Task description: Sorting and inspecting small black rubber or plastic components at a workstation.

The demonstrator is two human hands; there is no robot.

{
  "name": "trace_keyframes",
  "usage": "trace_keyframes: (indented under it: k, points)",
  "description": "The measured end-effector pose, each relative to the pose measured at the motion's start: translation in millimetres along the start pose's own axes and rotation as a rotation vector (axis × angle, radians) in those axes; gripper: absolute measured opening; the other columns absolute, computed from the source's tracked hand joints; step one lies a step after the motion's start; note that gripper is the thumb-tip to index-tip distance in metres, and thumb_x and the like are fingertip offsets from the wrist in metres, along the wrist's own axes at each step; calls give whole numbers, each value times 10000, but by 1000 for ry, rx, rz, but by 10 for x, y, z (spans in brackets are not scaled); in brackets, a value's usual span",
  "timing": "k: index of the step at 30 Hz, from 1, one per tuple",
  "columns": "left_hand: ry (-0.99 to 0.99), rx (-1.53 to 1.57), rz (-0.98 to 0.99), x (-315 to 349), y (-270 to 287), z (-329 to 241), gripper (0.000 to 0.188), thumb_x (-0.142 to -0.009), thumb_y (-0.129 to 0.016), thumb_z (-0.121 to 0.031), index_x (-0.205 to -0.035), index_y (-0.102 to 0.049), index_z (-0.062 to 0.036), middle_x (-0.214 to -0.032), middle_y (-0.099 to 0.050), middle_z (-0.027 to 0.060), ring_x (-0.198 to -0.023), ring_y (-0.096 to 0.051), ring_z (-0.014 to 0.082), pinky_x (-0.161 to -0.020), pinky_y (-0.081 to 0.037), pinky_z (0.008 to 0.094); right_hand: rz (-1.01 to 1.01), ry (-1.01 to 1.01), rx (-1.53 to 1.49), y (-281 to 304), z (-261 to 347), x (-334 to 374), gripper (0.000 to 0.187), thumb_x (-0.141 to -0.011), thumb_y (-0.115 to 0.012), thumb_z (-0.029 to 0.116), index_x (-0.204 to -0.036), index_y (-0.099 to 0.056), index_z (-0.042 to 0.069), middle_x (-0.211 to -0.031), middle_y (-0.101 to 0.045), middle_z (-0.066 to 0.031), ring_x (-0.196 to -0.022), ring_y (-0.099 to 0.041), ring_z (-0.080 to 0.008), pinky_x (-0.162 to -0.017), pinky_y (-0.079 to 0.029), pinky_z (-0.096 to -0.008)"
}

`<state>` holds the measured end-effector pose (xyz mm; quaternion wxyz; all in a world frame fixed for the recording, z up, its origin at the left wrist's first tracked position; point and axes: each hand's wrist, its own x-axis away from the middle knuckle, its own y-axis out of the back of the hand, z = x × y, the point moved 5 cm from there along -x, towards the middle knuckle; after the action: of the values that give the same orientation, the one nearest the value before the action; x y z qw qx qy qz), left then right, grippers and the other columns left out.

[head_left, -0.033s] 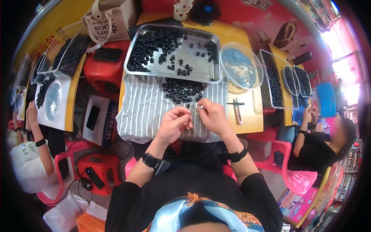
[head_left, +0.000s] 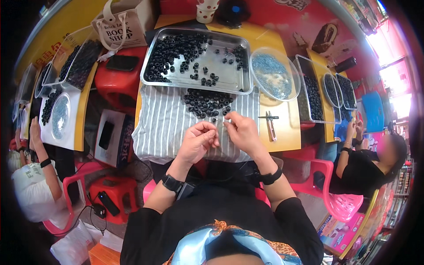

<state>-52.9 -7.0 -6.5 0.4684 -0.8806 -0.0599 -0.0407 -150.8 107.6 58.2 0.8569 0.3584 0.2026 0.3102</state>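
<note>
My left hand (head_left: 198,140) and my right hand (head_left: 243,134) hover close together over a grey-and-white striped cloth (head_left: 154,121). On each, the thumb and fingers are pinched together; whatever they hold is too small or hidden to make out. Just beyond my fingertips a pile of small black ring-shaped pieces (head_left: 205,102) lies on the cloth. More black pieces are scattered in a metal tray (head_left: 194,85) behind it. To the right of my right hand lie thread snips (head_left: 271,127).
Right of the tray stands a clear round bowl (head_left: 295,84) of small bluish transparent pieces. A spotted cup (head_left: 206,11) and a cloth bag (head_left: 121,31) are at the back. A red stool (head_left: 115,85) bears a phone (head_left: 122,63). Co-workers sit at both sides, near pink chairs (head_left: 329,185).
</note>
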Motion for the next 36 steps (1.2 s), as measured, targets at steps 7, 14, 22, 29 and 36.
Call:
trace_keyframes:
  k: [7,14,22,29,36]
  points:
    - [15,32,-6,3,-13,-22,113,-910,-625,-100,-958,-586,-5,-843,-624,90,-702,-618,163,-641,-512,263,80,96,238,-118,164,-271,126,-830,-589,146,-919,-583,57,-802,-657,-168,-717,-624,-390,-622,-480,-477]
    - [-18,-4,-37,-22,-17,4,137,-904,-632,-88,-1005,-592,-4,-890,-631,94,-722,-622,164,-649,-513,263,64,-38,-110,-50,64,-135,135,-817,-639,88,-916,-591,11,-763,-654,-140,-692,-660,-258,-598,-501,-375]
    - [-110,-168,9,12,-56,31,216,-866,-652,-4,-1080,-633,25,-978,-618,77,-830,-609,141,-690,-502,249,-17,-267,-1308,-263,-34,406,109,-837,-660,-48,-940,-669,-11,-847,-658,-41,-713,-599,-82,-629,-468,-200]
    - [-205,-287,-30,22,-94,3,163,-849,-649,54,-1010,-667,41,-972,-605,64,-803,-610,118,-679,-500,226,-38,-288,-1320,-311,-107,435,88,-844,-668,-26,-926,-686,-1,-828,-646,-22,-703,-564,-48,-595,-432,-180]
    - [-213,-426,-78,49,-141,13,136,-862,-637,43,-997,-653,47,-964,-612,53,-781,-615,112,-658,-499,224,-96,-177,-898,-158,-72,387,51,-849,-636,-3,-886,-670,-11,-738,-625,-4,-666,-555,-37,-569,-426,-188]
